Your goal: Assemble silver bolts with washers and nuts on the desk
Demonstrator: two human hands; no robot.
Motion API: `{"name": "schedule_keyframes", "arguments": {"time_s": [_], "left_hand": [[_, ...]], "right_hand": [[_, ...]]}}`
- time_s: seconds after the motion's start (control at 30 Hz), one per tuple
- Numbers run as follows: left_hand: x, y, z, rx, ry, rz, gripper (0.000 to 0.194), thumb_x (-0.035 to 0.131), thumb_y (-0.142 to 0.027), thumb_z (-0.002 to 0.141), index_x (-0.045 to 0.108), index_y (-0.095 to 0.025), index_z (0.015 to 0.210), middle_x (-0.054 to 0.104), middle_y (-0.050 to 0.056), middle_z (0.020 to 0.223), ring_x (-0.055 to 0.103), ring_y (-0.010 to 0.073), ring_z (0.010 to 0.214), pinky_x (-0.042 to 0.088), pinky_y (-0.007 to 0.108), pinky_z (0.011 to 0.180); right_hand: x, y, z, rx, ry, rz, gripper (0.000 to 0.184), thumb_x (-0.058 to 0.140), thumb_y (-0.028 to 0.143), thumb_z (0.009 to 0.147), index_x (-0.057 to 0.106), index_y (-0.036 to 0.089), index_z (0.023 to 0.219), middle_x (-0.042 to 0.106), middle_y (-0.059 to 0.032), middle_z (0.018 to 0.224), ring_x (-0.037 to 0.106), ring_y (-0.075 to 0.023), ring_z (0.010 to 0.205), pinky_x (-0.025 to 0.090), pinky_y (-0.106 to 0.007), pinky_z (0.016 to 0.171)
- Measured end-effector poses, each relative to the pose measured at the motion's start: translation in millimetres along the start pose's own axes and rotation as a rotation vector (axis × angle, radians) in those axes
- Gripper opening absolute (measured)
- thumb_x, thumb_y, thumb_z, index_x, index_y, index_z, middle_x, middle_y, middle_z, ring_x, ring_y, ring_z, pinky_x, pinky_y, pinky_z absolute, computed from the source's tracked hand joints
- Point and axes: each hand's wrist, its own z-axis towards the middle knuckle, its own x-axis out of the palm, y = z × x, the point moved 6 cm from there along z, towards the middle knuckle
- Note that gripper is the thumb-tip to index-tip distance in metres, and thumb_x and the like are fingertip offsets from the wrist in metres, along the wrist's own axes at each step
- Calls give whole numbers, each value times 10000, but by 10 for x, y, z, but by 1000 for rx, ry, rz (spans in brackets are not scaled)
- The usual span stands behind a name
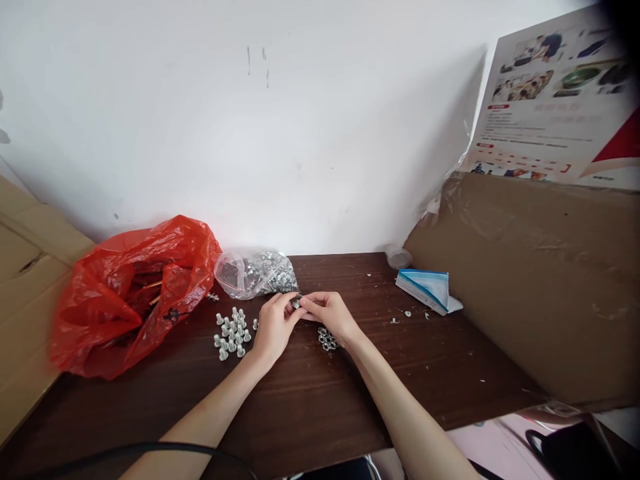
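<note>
Beyond right hand [334,316], unreadable poster [550,130]

A makeshift workshop corner for small hardware was indicated by a dark wood-grained tabletop [310,400], set against a scuffed white wall [320,147] and flanked by a left cardboard panel [25,313] and a right cardboard panel [540,287]. Pale bolt-like pieces [231,335] in a group, a cluster of hexagonal nuts [327,339] and a clear bag of small metal parts [265,273] marked bench work; a printed poster [550,130] stood above the right cardboard panel. Whether the corner lay in a factory or a home could not be told
</note>
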Motion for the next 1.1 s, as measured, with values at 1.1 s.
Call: {"name": "schedule_keyframes", "arguments": {"time_s": [1.1], "left_hand": [[45, 60, 11, -36, 13, -131, 399, 586, -22, 761, 621, -170, 1130, 609, 53, 984, 599, 118, 728, 564, 283, 721]], "right_hand": [[-34, 24, 59, -178, -21, -397, 265, 625, 346, 770, 747, 138, 880, 718, -64, 801, 694, -241, 785, 581, -379, 778]]}}
